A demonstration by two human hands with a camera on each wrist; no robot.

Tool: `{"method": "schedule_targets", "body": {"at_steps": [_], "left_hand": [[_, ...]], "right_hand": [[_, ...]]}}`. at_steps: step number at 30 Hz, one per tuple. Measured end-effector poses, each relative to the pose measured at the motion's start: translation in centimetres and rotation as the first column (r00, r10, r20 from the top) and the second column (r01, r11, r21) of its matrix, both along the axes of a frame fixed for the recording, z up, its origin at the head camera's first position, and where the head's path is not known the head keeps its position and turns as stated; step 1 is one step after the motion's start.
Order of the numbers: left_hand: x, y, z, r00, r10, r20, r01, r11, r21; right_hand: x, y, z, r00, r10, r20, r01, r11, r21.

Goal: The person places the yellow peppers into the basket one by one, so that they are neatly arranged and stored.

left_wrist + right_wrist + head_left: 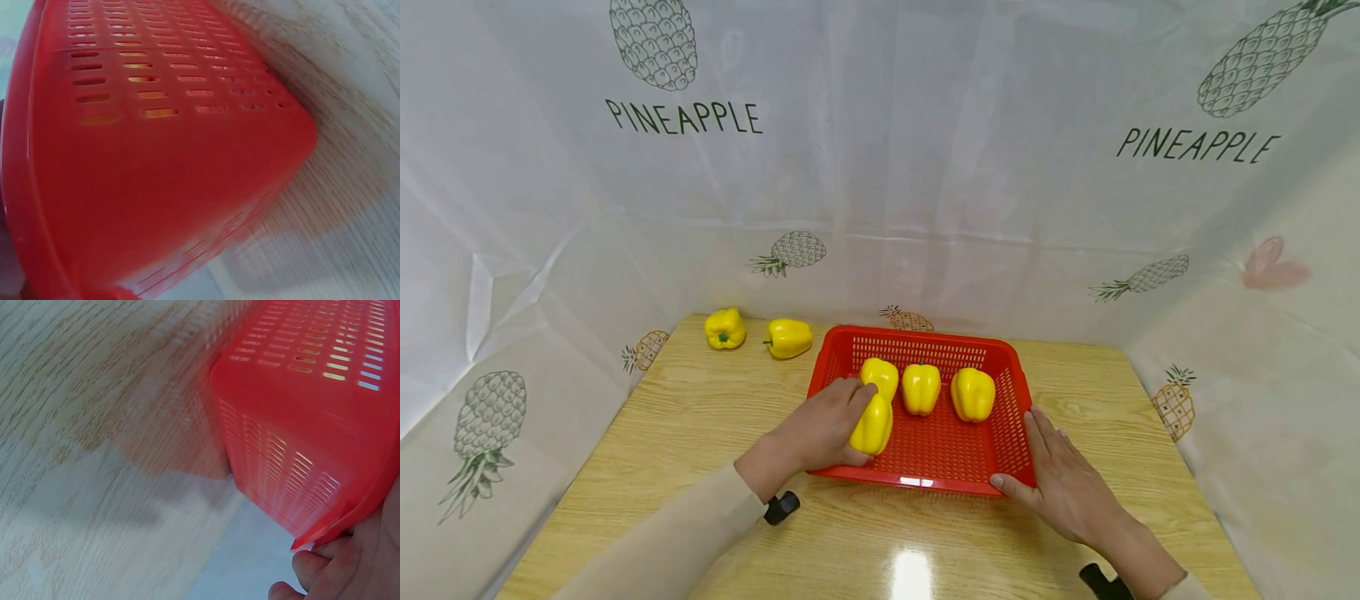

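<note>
Left hand (820,429): its fingers are curled round a yellow pepper (872,425), held low at the near left of the red basket (1011,417).
Right hand (1063,483): laid flat and relaxed against the basket's near right corner, likely so the basket is steadied.
In the basket: three peppers (921,387) are lined along the far side.
Worktop (700,433): two more peppers (758,333) are left at the far left.

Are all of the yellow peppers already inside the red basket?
No, two yellow peppers lie on the wooden table to the left of the red basket, outside it.
</note>
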State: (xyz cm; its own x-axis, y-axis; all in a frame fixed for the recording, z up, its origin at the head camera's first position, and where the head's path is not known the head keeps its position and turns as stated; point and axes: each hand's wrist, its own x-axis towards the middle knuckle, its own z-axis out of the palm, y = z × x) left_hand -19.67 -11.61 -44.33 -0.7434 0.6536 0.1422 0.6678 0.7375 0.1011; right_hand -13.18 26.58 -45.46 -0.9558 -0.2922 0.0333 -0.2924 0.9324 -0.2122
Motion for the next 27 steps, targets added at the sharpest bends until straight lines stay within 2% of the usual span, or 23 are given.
{"method": "schedule_targets", "body": {"at_steps": [7,16,27], "left_hand": [[-0.4,0.6,-0.1,0.999,0.022,0.035,-0.019,0.998,-0.064],[-0.8,1.1,-0.3,0.999,0.03,0.039,-0.024,0.989,-0.145],[-1.4,1.7,-0.7,1.0,0.011,0.003,-0.01,0.956,-0.293]], "right_hand": [[0.1,0.0,-0.1,1.0,0.003,0.003,-0.003,1.0,-0.003],[0.2,0.0,0.0,1.0,0.009,-0.004,-0.009,1.0,-0.002],[0.0,0.0,0.0,1.0,0.01,0.004,-0.01,1.0,-0.006]]}}
